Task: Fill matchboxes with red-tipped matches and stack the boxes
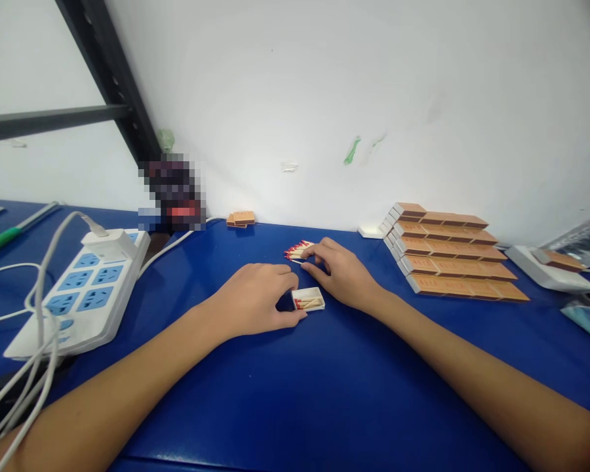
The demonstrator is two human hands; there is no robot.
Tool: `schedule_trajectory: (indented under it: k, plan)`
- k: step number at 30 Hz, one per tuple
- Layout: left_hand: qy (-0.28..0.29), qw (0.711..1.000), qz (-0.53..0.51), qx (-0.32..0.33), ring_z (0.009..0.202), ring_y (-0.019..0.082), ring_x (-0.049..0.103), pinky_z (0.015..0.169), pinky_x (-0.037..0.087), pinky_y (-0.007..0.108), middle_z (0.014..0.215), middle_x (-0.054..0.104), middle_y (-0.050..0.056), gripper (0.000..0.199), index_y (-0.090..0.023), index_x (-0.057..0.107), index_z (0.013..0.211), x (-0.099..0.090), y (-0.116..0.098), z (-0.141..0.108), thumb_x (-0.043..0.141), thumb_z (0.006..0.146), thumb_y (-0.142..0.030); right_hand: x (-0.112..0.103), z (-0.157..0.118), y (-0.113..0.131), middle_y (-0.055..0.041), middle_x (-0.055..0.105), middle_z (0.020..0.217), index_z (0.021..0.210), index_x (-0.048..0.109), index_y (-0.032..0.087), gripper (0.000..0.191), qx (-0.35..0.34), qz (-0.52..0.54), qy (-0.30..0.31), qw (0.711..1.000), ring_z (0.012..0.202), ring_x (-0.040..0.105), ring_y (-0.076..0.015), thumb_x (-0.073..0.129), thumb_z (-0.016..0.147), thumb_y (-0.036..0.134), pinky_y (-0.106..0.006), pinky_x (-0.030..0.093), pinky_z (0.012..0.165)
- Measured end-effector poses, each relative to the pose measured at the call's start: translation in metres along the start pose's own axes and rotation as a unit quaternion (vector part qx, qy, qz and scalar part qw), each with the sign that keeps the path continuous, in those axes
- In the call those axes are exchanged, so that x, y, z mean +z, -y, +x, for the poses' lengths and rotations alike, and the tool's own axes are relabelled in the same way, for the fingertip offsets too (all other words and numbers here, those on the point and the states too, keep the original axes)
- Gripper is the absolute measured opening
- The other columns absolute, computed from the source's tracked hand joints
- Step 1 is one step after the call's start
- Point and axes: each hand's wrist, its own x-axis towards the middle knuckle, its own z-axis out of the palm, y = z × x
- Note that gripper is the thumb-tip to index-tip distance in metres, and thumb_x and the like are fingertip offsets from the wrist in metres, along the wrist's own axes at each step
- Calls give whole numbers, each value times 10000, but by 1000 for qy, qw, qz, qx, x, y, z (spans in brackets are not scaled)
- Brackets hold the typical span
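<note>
My left hand (pixel 255 298) grips a small white matchbox tray (pixel 319 292) by its left end, thumb below and fingers above. Several red-tipped matches lie inside the tray, toward its near side. Just beyond it, a small pile of red-headed matches (pixel 295 251) rests on the blue table. My right hand (pixel 338 270) reaches over the right side of that pile. Its thumb and forefinger are bent together around the tail end of a single match (pixel 296 261) at the pile's near edge.
Stepped rows of stacked matchboxes (pixel 452 255) stand at the right by the wall. Two or so matchboxes (pixel 240 219) lie at the back. A white power strip (pixel 93 288) with cables is at left. A white device (pixel 545 267) bears another matchbox at far right.
</note>
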Motion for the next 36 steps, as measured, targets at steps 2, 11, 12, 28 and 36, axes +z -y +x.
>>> schedule_trajectory:
  k: [2, 11, 12, 28, 36]
  plan:
    - [-1, 1000, 2, 1, 751, 170, 623, 636, 406, 308, 838, 668, 4, 305, -179, 650, 854, 0, 0, 0, 697, 906, -476, 0, 0, 1, -29, 566, 938, 1052, 685, 226, 106, 9, -3, 5, 1000, 773, 568, -171, 608, 1020, 292, -319, 447, 723]
    - [1, 1000, 1, -4, 755, 174, 625, 646, 409, 308, 865, 677, 11, 300, -179, 659, 876, 0, 1, 0, 706, 898, -474, -5, -5, -7, -29, 571, 944, 933, 608, 213, 106, 7, 3, 27, 1000, 757, 552, -166, 580, 1030, 244, -307, 426, 706]
    - [1, 1000, 2, -6, 757, 175, 628, 647, 410, 308, 865, 678, 11, 300, -179, 666, 884, 0, 1, 0, 707, 898, -476, -9, -7, -6, -32, 574, 951, 930, 603, 213, 109, 3, 4, 29, 1000, 759, 553, -167, 577, 1032, 242, -307, 426, 705]
    - [1, 1000, -1, -13, 755, 173, 633, 639, 411, 311, 847, 679, 4, 288, -184, 663, 861, -1, 0, 1, 705, 891, -467, -9, 0, 8, -62, 656, 1062, 1241, 679, 249, 242, -38, 36, 40, 998, 884, 620, -193, 550, 1036, 238, -324, 471, 791]
    - [7, 1000, 0, -14, 765, 178, 637, 647, 426, 311, 859, 685, 11, 297, -181, 659, 855, -1, -1, 1, 715, 890, -471, 3, 2, -1, -52, 640, 965, 1191, 692, 229, 212, -15, 4, 27, 1000, 828, 601, -196, 557, 1032, 270, -333, 462, 750]
